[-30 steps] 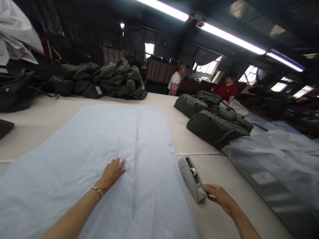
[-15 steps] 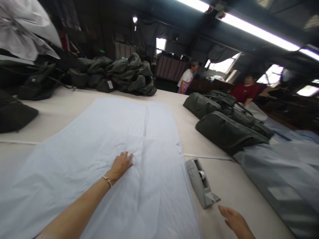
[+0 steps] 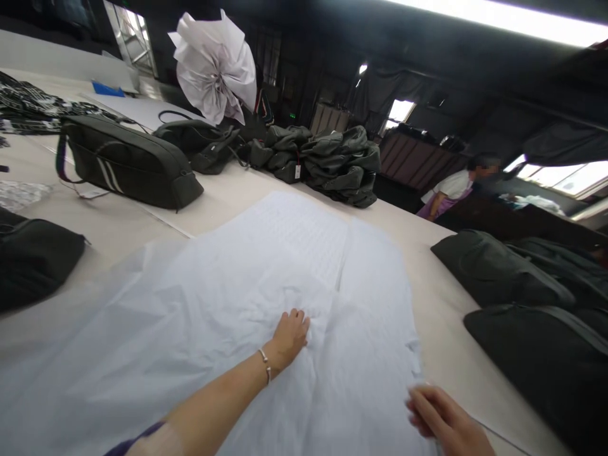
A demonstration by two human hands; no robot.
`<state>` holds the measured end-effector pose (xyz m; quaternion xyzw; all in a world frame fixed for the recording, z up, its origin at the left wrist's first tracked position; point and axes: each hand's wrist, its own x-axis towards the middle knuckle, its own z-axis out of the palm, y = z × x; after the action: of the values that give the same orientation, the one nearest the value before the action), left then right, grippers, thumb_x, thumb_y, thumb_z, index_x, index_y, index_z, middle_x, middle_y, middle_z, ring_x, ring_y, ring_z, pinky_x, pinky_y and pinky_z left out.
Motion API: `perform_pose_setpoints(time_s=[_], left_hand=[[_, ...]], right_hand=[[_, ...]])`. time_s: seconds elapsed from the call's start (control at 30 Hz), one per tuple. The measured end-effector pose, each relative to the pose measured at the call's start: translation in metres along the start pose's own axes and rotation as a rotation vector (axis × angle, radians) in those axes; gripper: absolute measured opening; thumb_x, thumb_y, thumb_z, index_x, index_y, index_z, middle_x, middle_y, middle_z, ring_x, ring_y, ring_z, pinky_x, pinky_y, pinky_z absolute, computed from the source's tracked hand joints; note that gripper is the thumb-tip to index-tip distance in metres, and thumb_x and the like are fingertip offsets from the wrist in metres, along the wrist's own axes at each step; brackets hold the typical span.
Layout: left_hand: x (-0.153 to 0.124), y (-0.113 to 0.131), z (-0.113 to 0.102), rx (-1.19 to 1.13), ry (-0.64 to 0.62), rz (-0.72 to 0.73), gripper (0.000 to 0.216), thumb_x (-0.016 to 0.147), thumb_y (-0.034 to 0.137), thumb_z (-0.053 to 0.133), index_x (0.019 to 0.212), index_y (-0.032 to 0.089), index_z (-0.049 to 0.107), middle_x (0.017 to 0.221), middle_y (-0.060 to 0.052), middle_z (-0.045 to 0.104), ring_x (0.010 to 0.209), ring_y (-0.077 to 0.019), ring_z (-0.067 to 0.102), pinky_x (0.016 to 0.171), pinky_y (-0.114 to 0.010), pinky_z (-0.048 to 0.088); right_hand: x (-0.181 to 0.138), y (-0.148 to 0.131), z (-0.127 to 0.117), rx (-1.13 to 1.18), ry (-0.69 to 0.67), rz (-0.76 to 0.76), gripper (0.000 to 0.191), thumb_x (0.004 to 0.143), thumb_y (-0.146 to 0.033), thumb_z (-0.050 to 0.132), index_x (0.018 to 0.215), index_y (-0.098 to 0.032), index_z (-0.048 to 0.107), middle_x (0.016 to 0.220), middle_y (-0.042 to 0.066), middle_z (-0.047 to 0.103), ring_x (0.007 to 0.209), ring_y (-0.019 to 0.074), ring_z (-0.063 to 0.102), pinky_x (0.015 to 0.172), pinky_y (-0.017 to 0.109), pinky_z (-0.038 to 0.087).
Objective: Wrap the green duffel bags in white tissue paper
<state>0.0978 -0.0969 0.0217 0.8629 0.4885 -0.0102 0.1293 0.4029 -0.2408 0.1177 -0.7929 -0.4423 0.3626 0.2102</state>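
Across a pale tabletop (image 3: 230, 195), working between dark duffel bags (image 3: 536, 364) at left and right. Pressing left hand (image 3: 289, 339), with fingers slightly spread, onto a whitish plastic sheet (image 3: 370, 348) covering the tabletop's middle. Holding right hand (image 3: 439, 417) at the sheet's right edge, with fingers curled toward thumb, too blurred to tell whether pinching anything.

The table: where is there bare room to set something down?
A bare strip of table runs between the sheet and the bags at right; the right hand is at its near end. Another patch lies between the sheet, striped bag and near-left bag. Crowded: the far edge, with its bag heap, and the middle, covered by the sheet under the left hand.
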Motion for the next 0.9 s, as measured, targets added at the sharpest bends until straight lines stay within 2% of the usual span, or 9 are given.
perform_pose_setpoints(time_s=[0.07, 0.13, 0.23, 0.37, 0.5, 0.67, 0.77, 0.83, 0.9], left_hand=[[0.0, 0.0, 0.002, 0.002, 0.002, -0.001, 0.049, 0.088, 0.035, 0.067, 0.13, 0.016, 0.052, 0.123, -0.017, 0.055, 0.113, -0.0311, 0.049, 0.091, -0.044, 0.043], [0.001, 0.0, 0.005, 0.002, 0.007, -0.005, 0.05, 0.088, 0.035, 0.066, 0.132, 0.016, 0.051, 0.124, -0.017, 0.054, 0.113, -0.0315, 0.049, 0.092, -0.045, 0.043], [0.003, 0.0, 0.012, -0.006, 0.011, -0.015, 0.053, 0.088, 0.037, 0.066, 0.134, 0.016, 0.05, 0.125, -0.017, 0.054, 0.113, -0.0323, 0.048, 0.093, -0.047, 0.042], [0.008, -0.002, 0.024, -0.036, -0.001, -0.032, 0.055, 0.087, 0.038, 0.068, 0.134, 0.016, 0.05, 0.125, -0.018, 0.054, 0.11, -0.0327, 0.049, 0.09, -0.047, 0.044], [0.01, -0.003, 0.031, -0.091, -0.016, -0.024, 0.054, 0.088, 0.033, 0.066, 0.137, 0.017, 0.048, 0.127, -0.018, 0.053, 0.111, -0.0321, 0.05, 0.092, -0.047, 0.043], [0.008, -0.004, 0.034, -0.082, 0.023, -0.023, 0.056, 0.089, 0.034, 0.064, 0.139, 0.016, 0.046, 0.131, -0.019, 0.051, 0.116, -0.034, 0.046, 0.095, -0.049, 0.04], [0.009, -0.005, 0.033, -0.091, 0.006, -0.007, 0.058, 0.086, 0.037, 0.067, 0.137, 0.016, 0.048, 0.124, -0.018, 0.055, 0.111, -0.033, 0.049, 0.09, -0.047, 0.043], [0.01, -0.005, 0.034, -0.091, 0.004, -0.004, 0.057, 0.086, 0.039, 0.067, 0.136, 0.018, 0.049, 0.121, -0.017, 0.055, 0.108, -0.0325, 0.05, 0.088, -0.047, 0.043], [0.009, -0.004, 0.036, -0.066, 0.024, -0.011, 0.056, 0.087, 0.038, 0.065, 0.137, 0.02, 0.048, 0.123, -0.017, 0.054, 0.11, -0.0324, 0.049, 0.089, -0.047, 0.042]], right_hand=[[0.037, -0.065, 0.04, 0.113, -0.118, -0.154, 0.042, 0.075, -0.064, 0.054, 0.081, -0.024, 0.065, 0.087, 0.009, 0.072, 0.078, 0.0244, 0.069, 0.067, 0.036, 0.055], [0.077, -0.119, 0.076, 0.096, -0.195, -0.203, 0.037, 0.073, -0.057, 0.056, 0.078, -0.02, 0.062, 0.083, 0.007, 0.072, 0.072, 0.02, 0.068, 0.057, 0.029, 0.05], [0.138, -0.16, 0.113, 0.023, -0.214, -0.19, 0.031, 0.073, -0.051, 0.056, 0.071, -0.02, 0.058, 0.074, 0.005, 0.072, 0.06, 0.0147, 0.064, 0.048, 0.023, 0.04], [0.208, -0.157, 0.138, -0.158, -0.19, -0.125, 0.027, 0.074, -0.045, 0.061, 0.063, -0.021, 0.056, 0.062, 0.003, 0.069, 0.052, 0.0131, 0.06, 0.047, 0.023, 0.039], [0.244, -0.149, 0.145, -0.379, -0.16, -0.07, 0.027, 0.065, -0.042, 0.074, 0.056, -0.021, 0.059, 0.055, 0.005, 0.066, 0.057, 0.0188, 0.064, 0.056, 0.028, 0.045], [0.239, -0.149, 0.135, -0.551, 0.003, -0.056, 0.041, 0.058, -0.054, 0.079, 0.074, -0.019, 0.065, 0.078, 0.012, 0.071, 0.085, 0.0294, 0.069, 0.07, 0.036, 0.048], [0.229, -0.145, 0.122, -0.59, 0.074, -0.072, 0.046, 0.07, -0.064, 0.067, 0.085, -0.02, 0.065, 0.09, 0.013, 0.071, 0.091, 0.0307, 0.067, 0.074, 0.04, 0.047], [0.226, -0.141, 0.116, -0.591, 0.111, -0.104, 0.05, 0.08, -0.065, 0.055, 0.099, -0.021, 0.063, 0.102, 0.012, 0.07, 0.098, 0.028, 0.066, 0.078, 0.038, 0.046], [0.227, -0.137, 0.115, -0.591, 0.112, -0.15, 0.051, 0.082, -0.063, 0.054, 0.112, -0.022, 0.059, 0.111, 0.01, 0.069, 0.103, 0.0243, 0.064, 0.082, 0.035, 0.045]])
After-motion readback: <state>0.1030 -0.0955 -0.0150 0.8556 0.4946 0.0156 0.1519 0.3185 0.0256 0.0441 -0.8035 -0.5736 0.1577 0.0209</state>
